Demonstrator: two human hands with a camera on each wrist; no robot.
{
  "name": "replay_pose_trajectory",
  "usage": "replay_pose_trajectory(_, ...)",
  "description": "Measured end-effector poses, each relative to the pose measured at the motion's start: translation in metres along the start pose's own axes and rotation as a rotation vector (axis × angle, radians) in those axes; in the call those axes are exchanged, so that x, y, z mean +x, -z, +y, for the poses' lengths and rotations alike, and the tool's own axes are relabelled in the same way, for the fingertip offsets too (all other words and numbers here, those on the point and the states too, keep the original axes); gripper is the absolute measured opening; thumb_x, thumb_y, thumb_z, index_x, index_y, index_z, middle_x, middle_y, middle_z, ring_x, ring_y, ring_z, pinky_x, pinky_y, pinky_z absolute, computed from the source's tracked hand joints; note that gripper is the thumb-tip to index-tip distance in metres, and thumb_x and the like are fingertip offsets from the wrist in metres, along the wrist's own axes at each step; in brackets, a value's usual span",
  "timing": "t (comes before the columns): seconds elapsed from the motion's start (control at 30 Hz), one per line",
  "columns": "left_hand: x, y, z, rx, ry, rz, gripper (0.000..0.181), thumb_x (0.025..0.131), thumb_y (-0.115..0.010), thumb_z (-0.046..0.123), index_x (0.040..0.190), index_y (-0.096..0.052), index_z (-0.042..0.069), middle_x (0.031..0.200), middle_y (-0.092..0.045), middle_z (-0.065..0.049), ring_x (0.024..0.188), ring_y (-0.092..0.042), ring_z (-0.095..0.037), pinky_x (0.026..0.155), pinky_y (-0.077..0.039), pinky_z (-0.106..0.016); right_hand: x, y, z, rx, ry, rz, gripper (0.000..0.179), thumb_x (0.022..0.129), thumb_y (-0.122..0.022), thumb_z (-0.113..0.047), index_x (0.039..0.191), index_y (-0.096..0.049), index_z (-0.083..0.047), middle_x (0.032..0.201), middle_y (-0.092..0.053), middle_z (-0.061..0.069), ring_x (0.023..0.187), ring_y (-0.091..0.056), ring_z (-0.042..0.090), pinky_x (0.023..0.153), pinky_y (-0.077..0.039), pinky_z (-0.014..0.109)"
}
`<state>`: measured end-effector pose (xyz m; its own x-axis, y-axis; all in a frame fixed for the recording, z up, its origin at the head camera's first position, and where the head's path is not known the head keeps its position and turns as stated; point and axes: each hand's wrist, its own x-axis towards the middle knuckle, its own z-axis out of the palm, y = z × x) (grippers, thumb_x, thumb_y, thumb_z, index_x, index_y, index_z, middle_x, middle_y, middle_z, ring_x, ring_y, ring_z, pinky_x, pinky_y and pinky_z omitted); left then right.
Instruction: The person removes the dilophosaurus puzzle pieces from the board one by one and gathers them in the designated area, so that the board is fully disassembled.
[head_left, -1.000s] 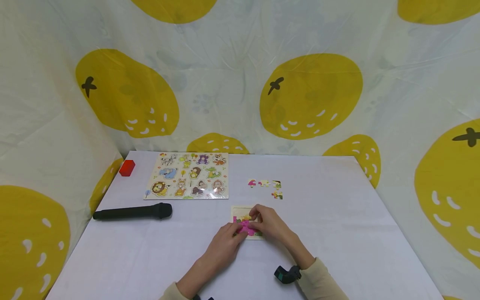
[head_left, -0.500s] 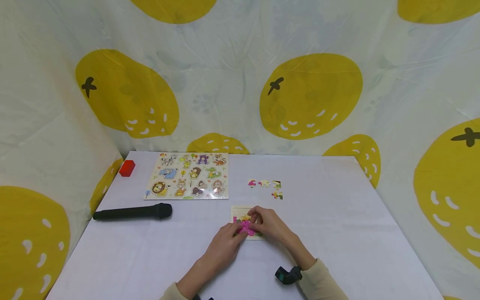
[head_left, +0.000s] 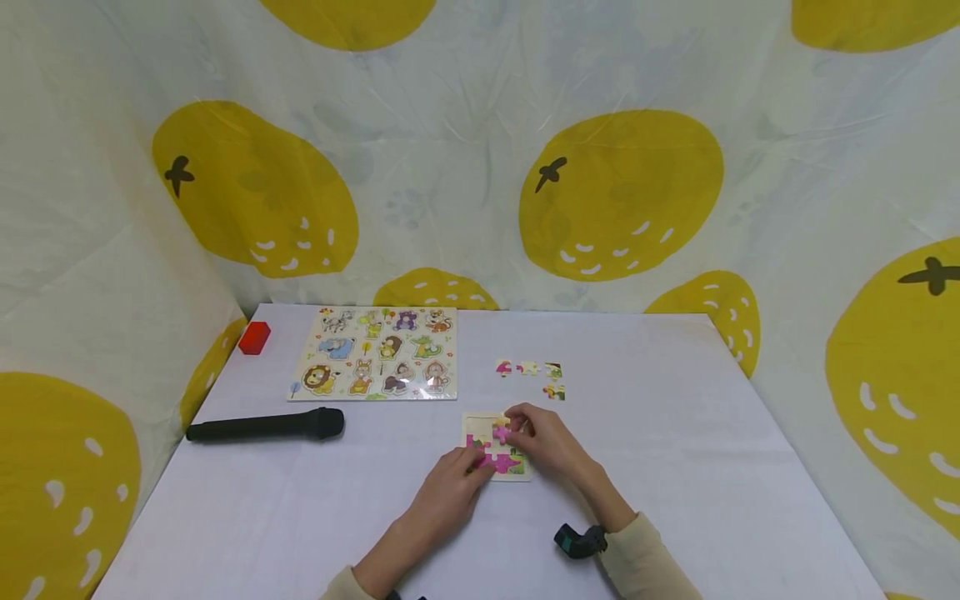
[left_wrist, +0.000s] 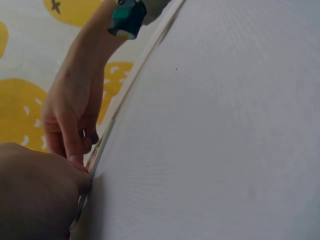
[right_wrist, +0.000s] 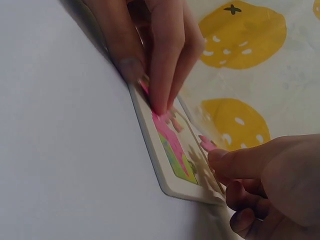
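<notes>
My right hand [head_left: 546, 437] pinches a pink jigsaw piece [head_left: 502, 431] between thumb and fingers, raised above the puzzle board [right_wrist: 181, 186]. That small square board has a pale wooden rim and holds several joined pink and green pieces [head_left: 506, 462] along its near side. My left hand [head_left: 450, 492] presses on the board's left part, with straight fingertips on the pink pieces and the thumb close to the near rim. In the right wrist view the held piece shows only as a pink tip at my thumb. The left wrist view sees the board edge-on, its face hidden.
Several loose jigsaw pieces [head_left: 529, 367] lie beyond the board. Back left is a larger animal puzzle board [head_left: 378, 354], with a black microphone [head_left: 266, 425] in front and a red block [head_left: 255, 337] at the table's corner. A fruit-patterned cloth [head_left: 450, 167] encloses the table.
My right hand has drawn up and to the right with the pink piece, uncovering more of the pieces in the board. The left hand stays put.
</notes>
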<state>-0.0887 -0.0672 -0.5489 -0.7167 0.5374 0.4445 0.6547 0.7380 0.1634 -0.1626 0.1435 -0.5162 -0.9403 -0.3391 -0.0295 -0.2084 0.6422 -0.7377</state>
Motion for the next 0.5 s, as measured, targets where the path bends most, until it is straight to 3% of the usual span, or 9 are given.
replay_pose_trajectory(0.33,0.000,-0.001,0.000,-0.008,-0.012,0.030,0.022,0.092,-0.069,0.015,0.113,-0.075,0.016,0.113,-0.066,-0.004,0.105,-0.062,-0.019,0.095,-0.054,-0.035,0.013,0.013,0.017,-0.034,0.021,0.080,0.035,0.089,-0.076,-0.015,0.121,-0.065,-0.005,0.089,-0.064,-0.003,0.076,-0.054,0.010,0.067,-0.046,0.020)
replay_pose_trajectory(0.5,0.000,-0.002,0.000,-0.006,-0.017,0.036,0.022,0.091,-0.070,0.015,0.112,-0.076,0.015,0.112,-0.067,-0.005,0.104,-0.063,-0.020,0.094,-0.054,-0.035,0.021,0.020,0.025,-0.101,0.028,0.116,0.036,0.089,-0.076,-0.015,0.122,-0.065,-0.005,0.090,-0.061,0.000,0.079,-0.051,0.012,0.069,-0.045,0.021)
